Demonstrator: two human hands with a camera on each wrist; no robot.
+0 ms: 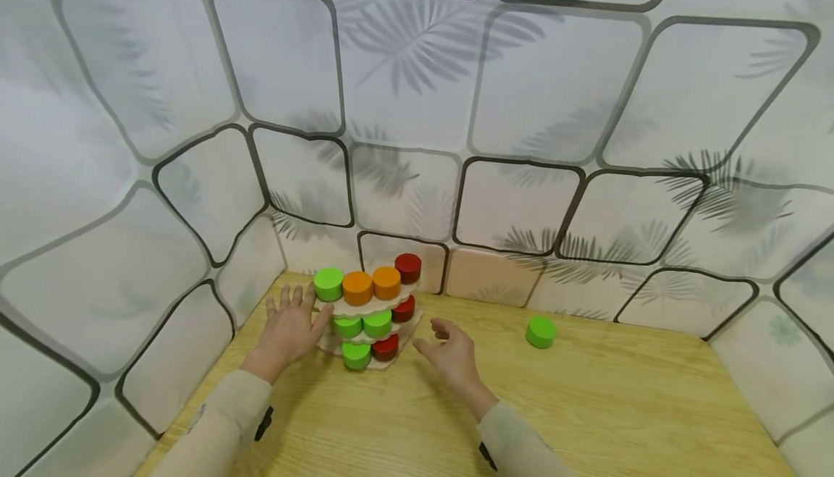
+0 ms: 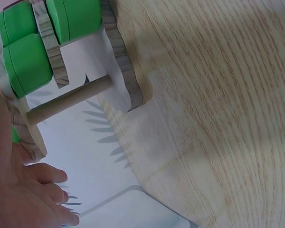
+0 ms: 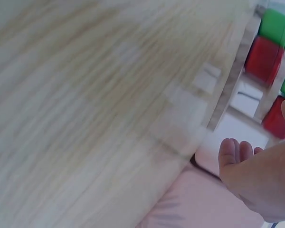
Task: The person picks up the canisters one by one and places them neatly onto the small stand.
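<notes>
A three-tiered wooden stand point(image 1: 365, 310) with wavy edges stands on the table. Its top tier carries a green block point(image 1: 329, 284), two orange blocks and a red block point(image 1: 407, 268), all round. Green and red ones sit on both lower tiers. My left hand point(image 1: 291, 328) is at the stand's left side, fingers extended and thumb by the top tier's edge; in the left wrist view a wooden post point(image 2: 69, 100) joins two tiers beside it. My right hand point(image 1: 451, 355) hovers right of the stand, holding nothing, fingers loosely bent.
One loose green round block point(image 1: 541, 332) lies on the wooden table point(image 1: 619, 397), to the right of my right hand. Patterned walls point(image 1: 404, 195) close off the table's back and both sides; the stand is near the back left corner.
</notes>
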